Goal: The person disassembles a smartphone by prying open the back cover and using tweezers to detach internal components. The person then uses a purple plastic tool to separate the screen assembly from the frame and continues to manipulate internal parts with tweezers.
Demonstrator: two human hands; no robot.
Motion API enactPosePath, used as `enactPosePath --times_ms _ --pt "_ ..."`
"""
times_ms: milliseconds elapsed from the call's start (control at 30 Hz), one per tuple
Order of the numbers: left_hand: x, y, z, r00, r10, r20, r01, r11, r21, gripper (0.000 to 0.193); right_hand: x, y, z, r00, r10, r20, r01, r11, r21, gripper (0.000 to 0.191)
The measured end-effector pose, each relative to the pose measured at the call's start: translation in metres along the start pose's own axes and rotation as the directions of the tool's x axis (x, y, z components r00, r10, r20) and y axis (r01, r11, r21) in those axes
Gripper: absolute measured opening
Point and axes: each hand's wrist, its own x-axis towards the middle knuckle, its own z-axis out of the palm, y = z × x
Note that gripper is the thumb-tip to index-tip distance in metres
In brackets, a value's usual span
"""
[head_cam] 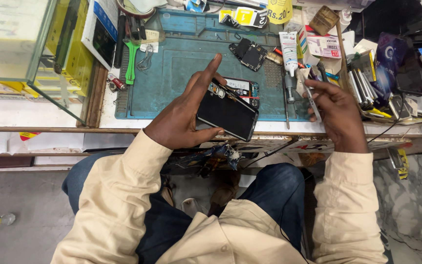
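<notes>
Black phone [226,111] sits gripped in the left hand [184,115] above the blue mat [172,73]; right hand [335,110] pinches a thin metal tool [312,100] beside it, mid-disassembly; prying calls for steady edge placement.

Glossy black glass phone [227,114] in the left hand [184,115]; thin shiny metal tool [312,100] in the right hand [335,110]. Matt blue rubbery work mat [172,83]. Smooth white plastic glue tube [289,46]. Clear glass case [15,39]. Cream cloth sleeves [118,195], blue denim.
</notes>
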Motion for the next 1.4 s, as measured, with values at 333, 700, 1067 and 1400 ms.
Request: enactPosePath --times_ms 333,700,1067,1400 --pt "0.0 -0.004 0.0 0.993 0.112 -0.023 -0.111 0.993 0.035 0.134 -0.021 0.019 0.018 0.934 -0.302 -0.189 0.338 0.92 0.201 0.027" --pt "0.0 -0.003 -0.001 1.0 0.004 -0.003 -0.004 1.0 0.006 0.132 -0.079 0.023 0.08 0.902 -0.42 -0.101 0.426 0.904 0.044 0.019" --pt "0.001 0.002 -0.002 0.999 -0.051 0.001 0.051 0.999 0.01 0.133 -0.081 0.021 0.091 0.899 -0.436 -0.031 0.436 0.9 -0.027 0.017" --pt "0.0 -0.004 0.0 1.0 -0.029 0.001 0.029 0.999 -0.02 0.132 -0.079 0.028 0.088 0.911 -0.409 -0.042 0.408 0.912 -0.046 0.012"
